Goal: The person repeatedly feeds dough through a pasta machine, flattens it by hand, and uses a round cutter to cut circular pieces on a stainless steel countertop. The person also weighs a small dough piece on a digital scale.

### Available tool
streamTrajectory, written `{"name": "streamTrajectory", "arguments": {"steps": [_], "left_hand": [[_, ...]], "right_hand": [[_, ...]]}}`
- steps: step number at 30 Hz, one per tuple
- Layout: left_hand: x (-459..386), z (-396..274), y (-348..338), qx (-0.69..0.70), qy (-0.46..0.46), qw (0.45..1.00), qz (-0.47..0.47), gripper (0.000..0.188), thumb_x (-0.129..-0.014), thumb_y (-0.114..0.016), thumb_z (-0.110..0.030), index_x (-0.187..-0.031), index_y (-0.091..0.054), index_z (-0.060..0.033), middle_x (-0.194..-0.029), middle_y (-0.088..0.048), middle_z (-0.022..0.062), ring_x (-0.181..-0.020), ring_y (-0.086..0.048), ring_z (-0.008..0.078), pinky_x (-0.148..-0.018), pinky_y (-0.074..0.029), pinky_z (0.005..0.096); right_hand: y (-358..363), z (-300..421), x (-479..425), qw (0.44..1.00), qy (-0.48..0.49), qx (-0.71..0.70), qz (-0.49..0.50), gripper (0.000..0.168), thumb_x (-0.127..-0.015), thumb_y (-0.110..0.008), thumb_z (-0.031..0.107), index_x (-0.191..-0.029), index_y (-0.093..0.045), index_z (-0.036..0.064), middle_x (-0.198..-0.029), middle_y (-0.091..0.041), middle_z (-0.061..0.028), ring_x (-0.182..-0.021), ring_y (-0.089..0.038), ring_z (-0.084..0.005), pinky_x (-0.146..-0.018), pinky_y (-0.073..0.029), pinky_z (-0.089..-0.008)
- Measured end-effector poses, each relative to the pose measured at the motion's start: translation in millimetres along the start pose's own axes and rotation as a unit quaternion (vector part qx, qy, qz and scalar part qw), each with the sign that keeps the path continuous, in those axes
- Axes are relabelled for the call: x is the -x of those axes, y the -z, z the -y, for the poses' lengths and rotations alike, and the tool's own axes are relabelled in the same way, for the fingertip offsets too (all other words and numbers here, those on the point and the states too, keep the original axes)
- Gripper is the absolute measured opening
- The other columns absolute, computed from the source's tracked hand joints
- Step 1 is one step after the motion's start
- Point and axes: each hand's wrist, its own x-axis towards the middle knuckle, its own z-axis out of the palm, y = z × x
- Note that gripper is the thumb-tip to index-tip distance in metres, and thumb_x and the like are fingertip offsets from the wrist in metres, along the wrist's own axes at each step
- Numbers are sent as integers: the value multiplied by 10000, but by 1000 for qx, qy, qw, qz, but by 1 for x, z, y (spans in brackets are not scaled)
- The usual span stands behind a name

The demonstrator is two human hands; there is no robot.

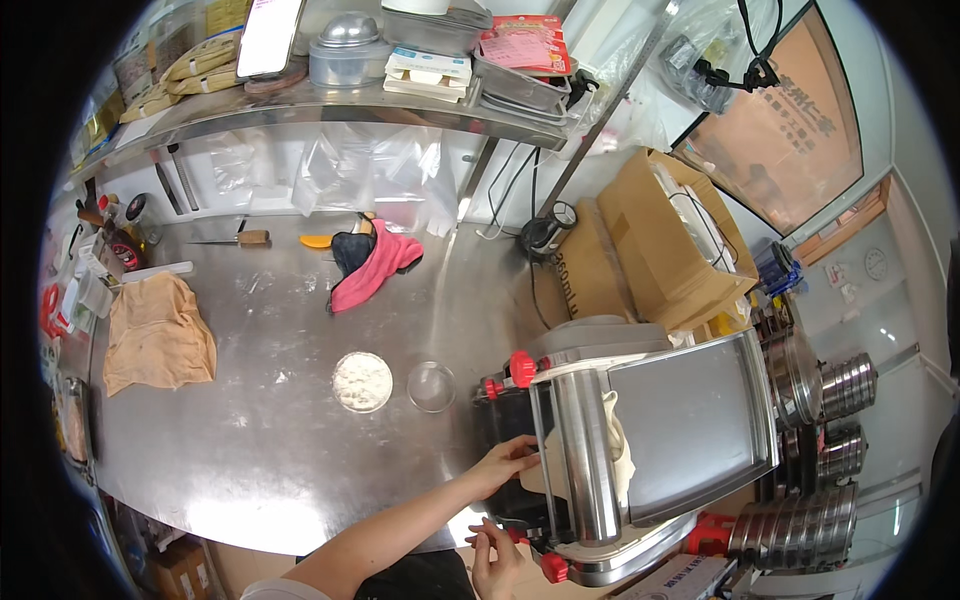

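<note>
A dough rolling machine with a steel roller point(587, 457) and red knobs stands at the right of the steel worktable point(277, 420). A pale dough sheet point(618, 442) shows on both sides of the roller, part of it folded on the tray side. My left hand point(508, 466) reaches to the near-left side of the machine, with its fingers at the edge of the dough; whether they grip it is hard to see. Below it my right hand point(496, 559) is beside a lower red knob, fingers curled and apart, holding nothing. A bowl of white flour point(362, 382) sits left of a clear round bowl point(431, 387).
Further back lie a pink and black cloth point(379, 266), a knife point(251, 238) and a tan cloth point(160, 334). Cardboard boxes point(660, 240) stand behind the machine, steel steamers point(795, 525) to its right. A loaded steel shelf point(330, 112) hangs above.
</note>
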Motion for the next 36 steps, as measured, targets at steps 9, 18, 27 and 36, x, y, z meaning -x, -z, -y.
{"name": "streamTrajectory", "arguments": {"steps": [9, 18, 27, 36], "left_hand": [[25, -25, 7, 32, 76, 996, -29, 417, -905, -657, -117, -1286, -487, -128, -1165, -589, 72, -1016, -559, 127, -822, -468, 298], [46, -48, 9, 30, 68, 996, -39, 415, -874, -617, -44, -1260, -469, -85, -1145, -580, 101, -1014, -569, 162, -804, -492, 288], [55, -57, 22, 84, 96, 988, -82, 248, -961, -542, -228, -1157, -563, -78, -1015, -626, 73, -913, -609, 149, -770, -510, 311], [-12, 0, 18, 381, 215, 899, -21, 561, -978, -434, -520, -1321, -522, -85, -1275, -593, 78, -1178, -550, 230, -1025, -418, 397]], "right_hand": [[-10, -53, -22, 942, 239, 211, -104, 444, -785, -658, -41, -1213, -541, -34, -1261, -490, -225, -1157, -486, -429, -967, -416, -507], [-24, -84, -69, 915, 244, 283, -153, 467, -845, -577, -18, -1304, -494, -38, -1345, -470, -229, -1233, -438, -431, -1032, -381, -499], [-16, -69, -83, 901, 289, 276, -171, 443, -762, -553, -62, -1202, -594, -46, -1212, -620, -196, -1108, -595, -386, -942, -485, -465], [-14, -51, -82, 951, 191, 158, -187, 344, -804, -625, -52, -1148, -639, -45, -938, -676, -225, -804, -664, -385, -710, -528, -423]]}}
